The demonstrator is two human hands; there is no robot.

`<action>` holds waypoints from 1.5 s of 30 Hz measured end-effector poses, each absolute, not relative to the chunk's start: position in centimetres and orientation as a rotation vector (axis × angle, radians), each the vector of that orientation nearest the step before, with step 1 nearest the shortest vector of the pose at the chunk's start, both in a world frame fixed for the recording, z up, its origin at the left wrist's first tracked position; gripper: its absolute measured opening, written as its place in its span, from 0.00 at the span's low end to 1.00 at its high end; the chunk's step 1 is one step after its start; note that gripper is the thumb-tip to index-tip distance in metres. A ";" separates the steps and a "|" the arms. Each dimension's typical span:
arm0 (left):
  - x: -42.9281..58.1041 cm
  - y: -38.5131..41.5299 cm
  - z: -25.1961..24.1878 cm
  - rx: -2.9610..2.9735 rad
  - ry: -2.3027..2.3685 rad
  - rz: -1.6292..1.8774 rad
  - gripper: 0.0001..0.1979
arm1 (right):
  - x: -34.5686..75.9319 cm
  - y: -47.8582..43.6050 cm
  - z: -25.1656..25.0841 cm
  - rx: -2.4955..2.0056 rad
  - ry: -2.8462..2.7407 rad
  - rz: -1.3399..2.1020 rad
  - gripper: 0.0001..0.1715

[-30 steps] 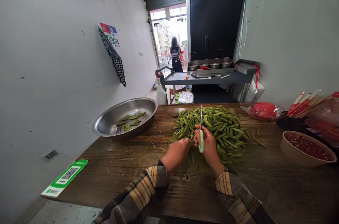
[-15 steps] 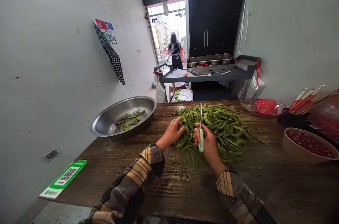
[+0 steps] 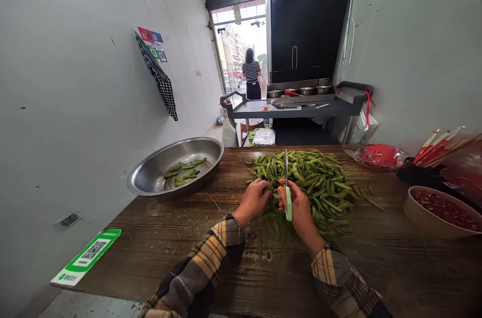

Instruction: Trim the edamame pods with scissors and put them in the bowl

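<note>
A heap of green bean pods (image 3: 312,180) lies on the wooden table (image 3: 196,237) in front of me. My right hand (image 3: 299,207) is closed round green-handled scissors (image 3: 286,192), their blades pointing away from me over the heap. My left hand (image 3: 254,197) is at the heap's near left edge, fingers curled on a pod right next to the scissors. A steel basin (image 3: 176,167) with a few pods in it stands at the table's far left.
A tan bowl of red bits (image 3: 440,210), a bag of red-tipped sticks (image 3: 440,150) and a red packet (image 3: 380,155) sit on the right. A QR-code card (image 3: 86,257) lies at the left edge. Beyond the table a grey cart (image 3: 297,107) stands, and a person (image 3: 251,80) is at the doorway.
My left hand reached into the heap half a second ago and has drawn back toward the scissors, now closed on a pod. The right hand kept the scissors nearly still.
</note>
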State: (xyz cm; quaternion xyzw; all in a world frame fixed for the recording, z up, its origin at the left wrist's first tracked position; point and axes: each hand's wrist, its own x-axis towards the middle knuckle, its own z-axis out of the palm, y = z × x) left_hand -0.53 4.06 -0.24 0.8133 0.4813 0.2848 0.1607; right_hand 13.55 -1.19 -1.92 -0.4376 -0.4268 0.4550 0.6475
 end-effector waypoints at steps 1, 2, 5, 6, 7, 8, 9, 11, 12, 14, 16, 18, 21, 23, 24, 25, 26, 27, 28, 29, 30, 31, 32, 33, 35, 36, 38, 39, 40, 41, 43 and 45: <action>-1.0 4.2 -0.1 2.253 1.351 0.888 0.05 | 13.5 -1.2 -1.9 -0.998 -0.970 1.037 0.30; -1.5 4.3 0.0 2.185 1.321 0.959 0.06 | 13.5 -1.3 -1.8 -1.001 -0.971 1.037 0.30; -3.1 4.0 0.6 2.060 1.203 1.102 0.08 | 13.5 -1.4 -1.8 -1.027 -0.999 1.017 0.30; -3.7 3.7 0.8 2.056 1.182 1.123 0.09 | 13.5 -1.4 -1.8 -1.040 -1.019 1.009 0.31; -4.1 3.4 1.0 2.069 1.172 1.130 0.08 | 13.4 -1.5 -1.8 -1.054 -1.044 1.003 0.31; -4.5 2.9 1.1 2.085 1.166 1.127 0.08 | 13.3 -1.6 -1.9 -1.065 -1.074 0.997 0.31; -4.9 2.5 1.2 2.093 1.154 1.115 0.08 | 13.2 -1.8 -1.9 -1.072 -1.109 0.988 0.31; -5.3 1.7 1.2 2.030 1.096 1.071 0.09 | 13.0 -2.2 -2.0 -1.075 -1.198 0.960 0.30; -5.4 1.4 1.2 1.951 1.049 1.044 0.11 | 12.8 -2.4 -2.0 -1.077 -1.246 0.938 0.29; -5.6 1.3 1.0 1.744 0.957 0.992 0.15 | 12.5 -2.8 -2.1 -1.080 -1.342 0.894 0.27; -5.8 1.5 0.8 1.554 0.887 0.974 0.17 | 12.1 -3.1 -2.3 -1.081 -1.433 0.856 0.25; -6.0 1.8 0.5 1.429 0.839 0.994 0.19 | 11.7 -3.2 -2.7 -1.084 -1.509 0.816 0.24; -6.3 2.0 0.0 1.299 0.807 1.016 0.21 | 11.4 -2.9 -3.2 -1.120 -1.568 0.769 0.23; -6.5 1.9 -0.2 1.221 0.790 1.015 0.20 | 11.4 -2.6 -3.4 -1.160 -1.565 0.768 0.23; -6.6 1.8 -0.3 1.185 0.771 1.011 0.20 | 11.4 -2.5 -3.4 -1.182 -1.554 0.779 0.23; -6.6 1.7 -0.3 1.153 0.746 1.007 0.19 | 11.5 -2.4 -3.5 -1.203 -1.539 0.795 0.23; -6.7 1.5 -0.3 1.125 0.724 1.005 0.19 | 11.5 -2.4 -3.5 -1.221 -1.525 0.816 0.23; -6.7 1.4 -0.3 1.102 0.706 1.006 0.18 | 11.6 -2.3 -3.5 -1.236 -1.512 0.840 0.23; -6.7 1.3 -0.3 1.086 0.699 1.011 0.17 | 11.6 -2.3 -3.5 -1.245 -1.499 0.865 0.24; -6.7 1.1 -0.3 1.075 0.701 1.019 0.17 | 11.5 -2.4 -3.5 -1.249 -1.485 0.888 0.24; -6.6 1.0 -0.3 1.072 0.709 1.029 0.16 | 11.5 -2.4 -3.6 -1.248 -1.469 0.910 0.25; -6.4 0.8 -0.4 1.077 0.720 1.037 0.16 | 11.3 -2.5 -3.6 -1.243 -1.453 0.930 0.26; -6.3 0.6 -0.5 1.092 0.729 1.038 0.15 | 11.2 -2.5 -3.7 -1.237 -1.435 0.948 0.27; -6.0 0.5 -0.5 1.115 0.737 1.036 0.14 | 11.0 -2.5 -3.8 -1.232 -1.418 0.963 0.29; -5.5 0.1 -0.7 1.175 0.741 1.041 0.13 | 10.6 -2.6 -3.9 -1.221 -1.382 0.988 0.31; -5.3 -0.1 -0.7 1.200 0.743 1.049 0.12 | 10.5 -2.6 -3.9 -1.211 -1.362 1.004 0.32; -5.0 -0.4 -0.7 1.230 0.749 1.060 0.12 | 10.3 -2.6 -3.9 -1.189 -1.316 1.027 0.32; -4.9 -0.4 -0.7 1.233 0.753 1.054 0.12 | 10.3 -2.6 -3.9 -1.182 -1.295 1.034 0.31; -4.8 -0.4 -0.7 1.229 0.759 1.040 0.13 | 10.3 -2.6 -3.8 -1.187 -1.279 1.032 0.30; -4.8 -0.4 -0.7 1.219 0.767 1.026 0.14 | 10.3 -2.6 -3.8 -1.200 -1.266 1.025 0.29; -4.9 -0.2 -0.8 1.184 0.787 1.015 0.15 | 10.4 -2.7 -3.5 -1.222 -1.243 1.021 0.28; -5.0 0.0 -0.9 1.140 0.820 1.015 0.15 | 10.6 -2.8 -3.2 -1.210 -1.208 1.068 0.26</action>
